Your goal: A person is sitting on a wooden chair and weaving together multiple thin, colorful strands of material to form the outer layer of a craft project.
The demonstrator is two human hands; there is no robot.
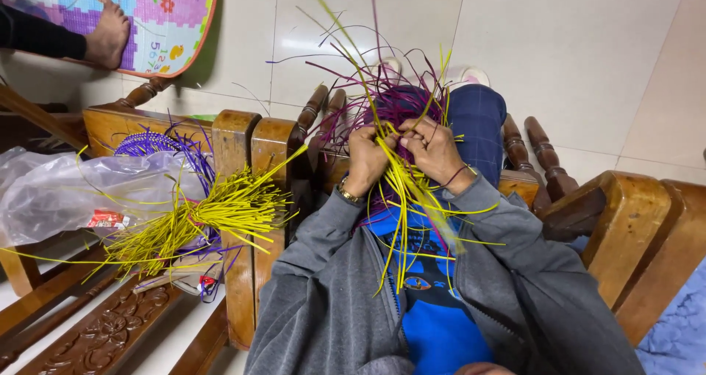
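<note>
Floor (588, 51) was laid in large pale glossy tiles, thin grout lines seen. Carved dark-wood chairs (243, 169) with turned spindles were set side by side; floral relief was cut into seat at lower left. Colourful foam play mat (165, 15) was spread at upper left. Blue cloth (680, 323) was seen at lower right. Light was even, soft.

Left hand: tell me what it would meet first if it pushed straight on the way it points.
The left hand points up and away from the body, so it would likely meet the purple weave just beyond its knuckles first; depth is hard to judge.
</note>
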